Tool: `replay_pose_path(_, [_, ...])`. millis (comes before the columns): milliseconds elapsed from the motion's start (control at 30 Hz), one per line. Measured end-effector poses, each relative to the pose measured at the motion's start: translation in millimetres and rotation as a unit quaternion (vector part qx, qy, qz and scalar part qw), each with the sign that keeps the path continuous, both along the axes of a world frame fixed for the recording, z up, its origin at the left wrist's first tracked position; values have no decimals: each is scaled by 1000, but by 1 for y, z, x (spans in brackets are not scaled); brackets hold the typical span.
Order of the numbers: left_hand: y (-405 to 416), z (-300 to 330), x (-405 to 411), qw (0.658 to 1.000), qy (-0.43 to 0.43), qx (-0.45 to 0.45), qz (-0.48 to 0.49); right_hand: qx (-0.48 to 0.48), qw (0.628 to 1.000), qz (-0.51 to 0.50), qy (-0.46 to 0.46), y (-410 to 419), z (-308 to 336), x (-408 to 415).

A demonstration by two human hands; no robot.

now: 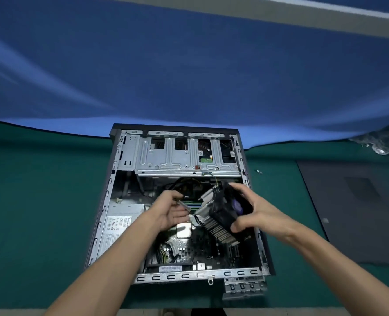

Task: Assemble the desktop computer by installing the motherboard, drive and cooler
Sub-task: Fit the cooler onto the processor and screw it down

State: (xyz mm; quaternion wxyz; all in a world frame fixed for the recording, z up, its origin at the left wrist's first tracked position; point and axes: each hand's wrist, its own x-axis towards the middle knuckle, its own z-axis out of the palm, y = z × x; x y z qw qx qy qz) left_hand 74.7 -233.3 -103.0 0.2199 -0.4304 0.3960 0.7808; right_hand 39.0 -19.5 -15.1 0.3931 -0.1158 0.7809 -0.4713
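Head view: open case point(180, 201) lying flat on green desk point(40, 201). Cooler point(223, 213) held tilted above motherboard point(189, 245) inside case, right hand point(255, 213) grip clasping fan side. Left hand point(168, 210) grip loose, fingertips at cooler's metal bracket. Side panel point(357, 210) right of case.

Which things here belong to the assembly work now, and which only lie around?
In use:
- CPU cooler, gripped by right hand
- left hand, touching its bracket
- computer case
- motherboard
- CPU

Lying about:
- side panel
- screws
- crumpled plastic
- green mat
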Motion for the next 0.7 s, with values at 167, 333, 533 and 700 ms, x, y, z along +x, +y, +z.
replay_pose_path(167, [-7,18,-23,994,48,84,57,9,998,58,-32,-7,-13,-4])
replay_pose_path(333, [-14,22,-42,999,27,28,-34,14,993,106,-46,-28,-38,-6])
replay_pose_path(533, [-20,13,-37,990,44,-62,-117,74,994,76,-12,-53,-79,2])
replay_pose_path(700, [-19,6,-29,967,28,-197,-159,141,984,-3,108,-67,-94,16])
